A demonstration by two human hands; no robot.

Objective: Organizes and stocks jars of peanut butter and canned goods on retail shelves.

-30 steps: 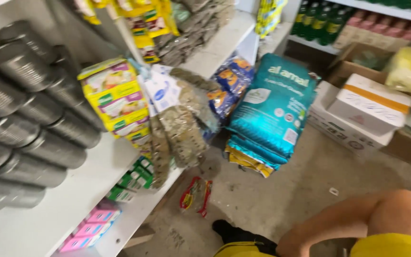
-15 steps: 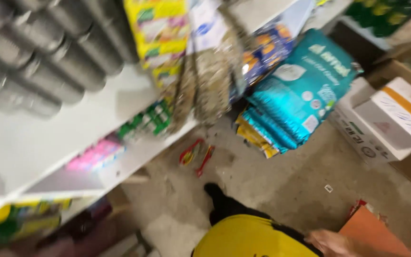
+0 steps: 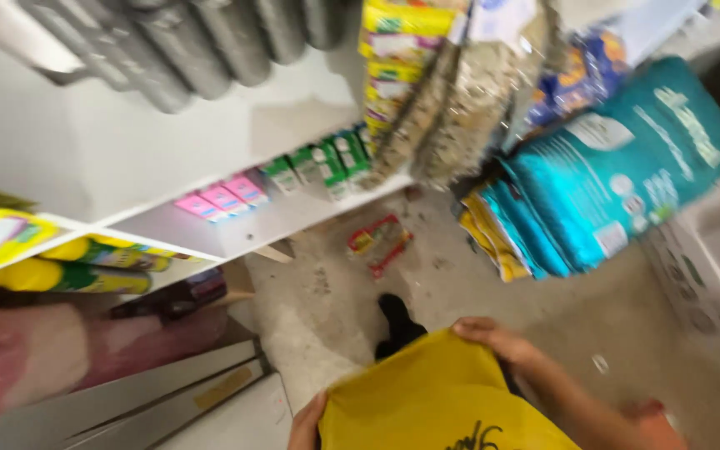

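I hold a yellow bag (image 3: 439, 396) low in front of me, above the concrete floor. My left hand (image 3: 306, 423) grips its near left edge at the bottom of the view, only partly visible. My right hand (image 3: 493, 337) grips the bag's upper right edge, fingers curled over the fabric. A dark shoe (image 3: 397, 321) shows on the floor just beyond the bag. The picture is blurred by motion.
White shelves (image 3: 210, 150) on the left carry dark cans (image 3: 177, 42), yellow packets (image 3: 397, 58), pink boxes (image 3: 222, 200) and green boxes (image 3: 318, 162). Large teal sacks (image 3: 618, 175) lean at the right. A red packet (image 3: 377, 242) lies on the floor.
The view has swung down and left along the shelves. The yellow bag has come up into view, and both hands now show at its edges.
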